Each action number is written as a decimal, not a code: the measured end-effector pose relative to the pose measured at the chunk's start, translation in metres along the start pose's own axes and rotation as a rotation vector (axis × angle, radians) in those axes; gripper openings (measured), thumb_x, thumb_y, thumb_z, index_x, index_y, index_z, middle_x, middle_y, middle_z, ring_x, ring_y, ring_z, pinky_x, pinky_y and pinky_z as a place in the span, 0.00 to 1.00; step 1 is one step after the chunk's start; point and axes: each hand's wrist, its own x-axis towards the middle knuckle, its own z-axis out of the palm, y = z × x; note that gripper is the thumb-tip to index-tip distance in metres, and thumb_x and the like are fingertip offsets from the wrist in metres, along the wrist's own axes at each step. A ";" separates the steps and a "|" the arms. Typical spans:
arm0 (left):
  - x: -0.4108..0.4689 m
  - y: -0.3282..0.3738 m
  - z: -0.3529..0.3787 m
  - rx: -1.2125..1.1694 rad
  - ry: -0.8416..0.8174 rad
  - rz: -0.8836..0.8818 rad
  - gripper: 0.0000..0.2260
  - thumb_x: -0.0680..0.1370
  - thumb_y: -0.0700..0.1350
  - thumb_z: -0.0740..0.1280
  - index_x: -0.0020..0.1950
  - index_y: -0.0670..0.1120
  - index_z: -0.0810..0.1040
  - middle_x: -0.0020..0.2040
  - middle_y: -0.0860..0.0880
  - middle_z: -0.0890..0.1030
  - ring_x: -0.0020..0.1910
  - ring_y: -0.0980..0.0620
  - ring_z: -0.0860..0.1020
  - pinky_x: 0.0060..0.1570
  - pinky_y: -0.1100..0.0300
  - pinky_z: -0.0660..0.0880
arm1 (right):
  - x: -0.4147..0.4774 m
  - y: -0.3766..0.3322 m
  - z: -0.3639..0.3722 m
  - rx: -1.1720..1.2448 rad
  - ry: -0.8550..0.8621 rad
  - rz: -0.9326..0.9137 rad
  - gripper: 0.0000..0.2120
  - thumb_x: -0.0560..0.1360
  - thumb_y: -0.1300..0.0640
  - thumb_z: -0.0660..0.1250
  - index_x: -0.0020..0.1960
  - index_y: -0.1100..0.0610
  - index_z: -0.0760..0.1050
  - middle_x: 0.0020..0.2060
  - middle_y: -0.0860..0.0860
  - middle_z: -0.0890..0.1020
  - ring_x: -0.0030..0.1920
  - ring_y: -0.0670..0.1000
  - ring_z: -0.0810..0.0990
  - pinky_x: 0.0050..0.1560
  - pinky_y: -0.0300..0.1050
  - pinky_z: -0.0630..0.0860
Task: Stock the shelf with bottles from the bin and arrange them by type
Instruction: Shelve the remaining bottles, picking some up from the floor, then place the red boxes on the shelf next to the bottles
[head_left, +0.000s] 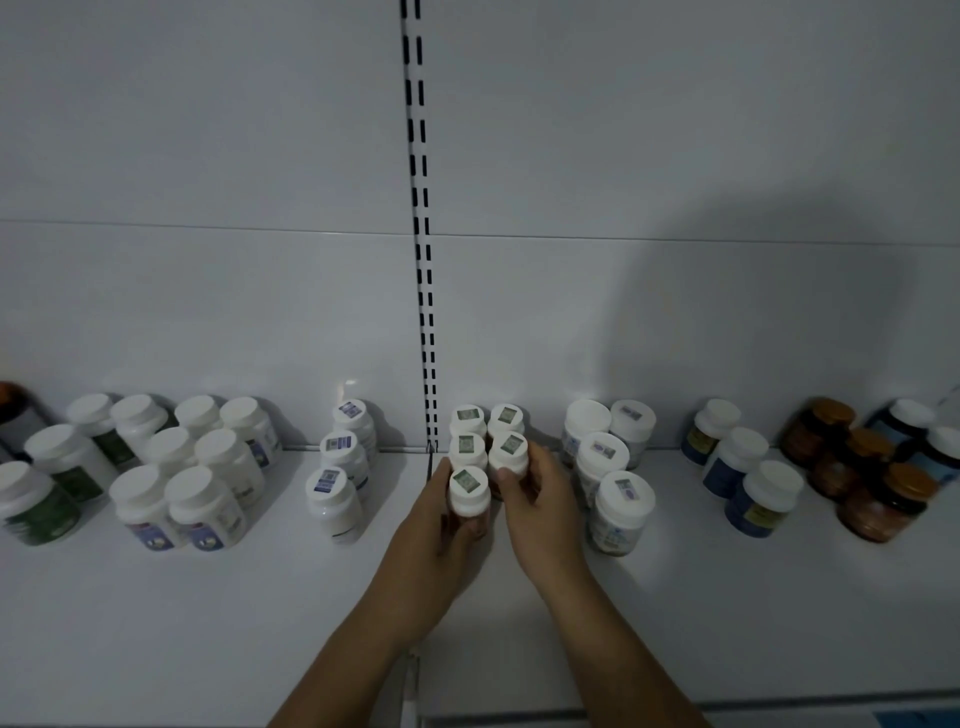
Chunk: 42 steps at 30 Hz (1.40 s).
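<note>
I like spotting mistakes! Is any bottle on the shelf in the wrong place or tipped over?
Nothing is tipped or spilled. One oddity: a dark bottle with an orange top at the far left edge, beside the green-labelled bottles, resembles the amber bottles grouped far right. It is cut off, so I can't be sure.

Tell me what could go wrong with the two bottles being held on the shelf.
1. The left hand grips the front bottle and the right hand the right bottle, in a tight cluster; a shove could topple the back bottles.
2. The right hand lies close to the big jar; drawing back wide might knock it.
</note>
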 end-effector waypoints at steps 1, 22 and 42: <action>0.000 0.001 0.000 0.002 0.000 0.004 0.32 0.83 0.32 0.66 0.75 0.65 0.64 0.69 0.75 0.73 0.71 0.72 0.70 0.65 0.76 0.67 | 0.000 -0.001 0.000 -0.004 -0.003 -0.003 0.15 0.81 0.52 0.69 0.68 0.46 0.77 0.59 0.40 0.84 0.60 0.41 0.82 0.63 0.55 0.80; -0.110 0.092 -0.191 1.047 0.427 -0.183 0.32 0.81 0.69 0.61 0.81 0.55 0.66 0.77 0.54 0.73 0.74 0.49 0.72 0.67 0.47 0.74 | -0.054 -0.190 0.038 -0.405 -0.771 -0.722 0.29 0.83 0.42 0.63 0.80 0.45 0.60 0.77 0.45 0.66 0.77 0.47 0.61 0.78 0.51 0.62; -0.507 0.102 -0.363 1.030 0.910 -0.883 0.34 0.78 0.69 0.62 0.81 0.62 0.57 0.79 0.59 0.67 0.76 0.54 0.67 0.74 0.47 0.71 | -0.389 -0.288 0.280 -0.311 -1.352 -1.091 0.31 0.82 0.40 0.62 0.81 0.40 0.54 0.78 0.40 0.62 0.77 0.45 0.60 0.78 0.51 0.62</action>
